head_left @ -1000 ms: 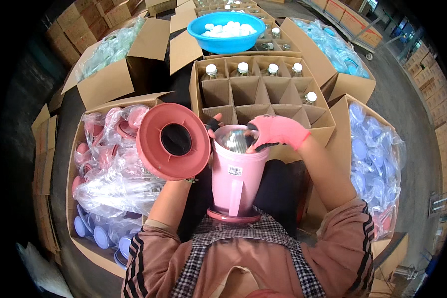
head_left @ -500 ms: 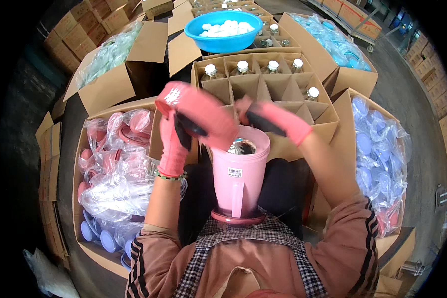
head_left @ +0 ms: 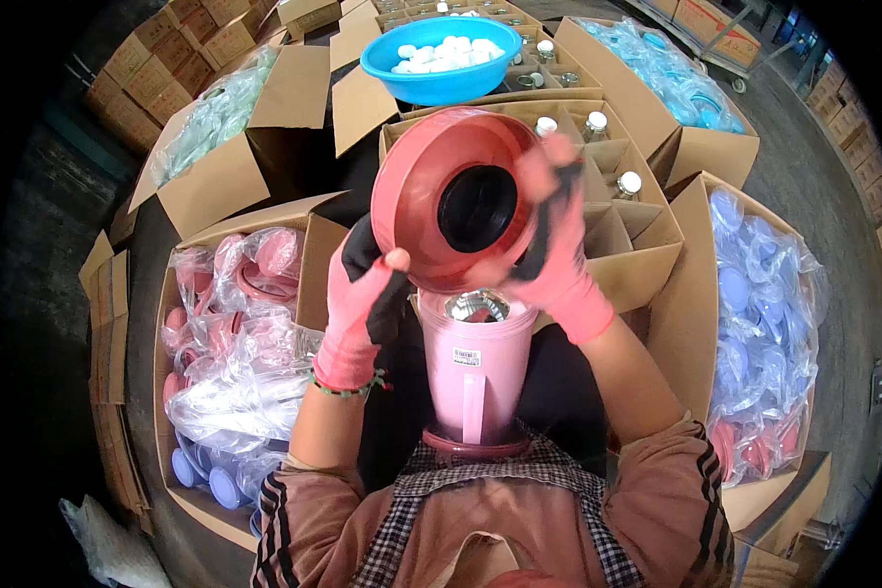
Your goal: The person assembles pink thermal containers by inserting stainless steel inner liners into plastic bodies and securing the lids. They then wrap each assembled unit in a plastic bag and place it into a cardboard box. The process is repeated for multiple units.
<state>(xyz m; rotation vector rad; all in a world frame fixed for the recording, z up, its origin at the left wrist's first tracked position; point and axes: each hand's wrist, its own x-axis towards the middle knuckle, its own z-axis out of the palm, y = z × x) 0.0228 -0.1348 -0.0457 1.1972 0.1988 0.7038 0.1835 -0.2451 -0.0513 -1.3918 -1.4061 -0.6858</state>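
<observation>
A pink round lid (head_left: 409, 186), tipped so its hollow underside with a round black centre (head_left: 477, 208) faces me, is held up above a pale pink thermos jug (head_left: 500, 367). My left hand (head_left: 358, 299), in a pink and black glove, grips the lid's lower left rim. On its right rim is my right hand (head_left: 559, 250), gloved alike and blurred, with the fingers around the edge. The jug stands upright between my legs, its handle toward me and a silvery liner (head_left: 477, 306) showing in its open mouth. A dark pink base (head_left: 475, 446) rings its bottom.
A divided carton (head_left: 637, 250) with white-capped bottles stands ahead. Behind it a blue basin (head_left: 441, 93) holds white caps. Cartons of bagged pink and purple parts (head_left: 240, 338) and bagged purple parts (head_left: 755, 314) flank me. Cartons with green and blue bagged parts stand farther back.
The lid has swung right and tilted so its underside faces me. My right hand has come back from over the bottle carton to the lid's right rim.
</observation>
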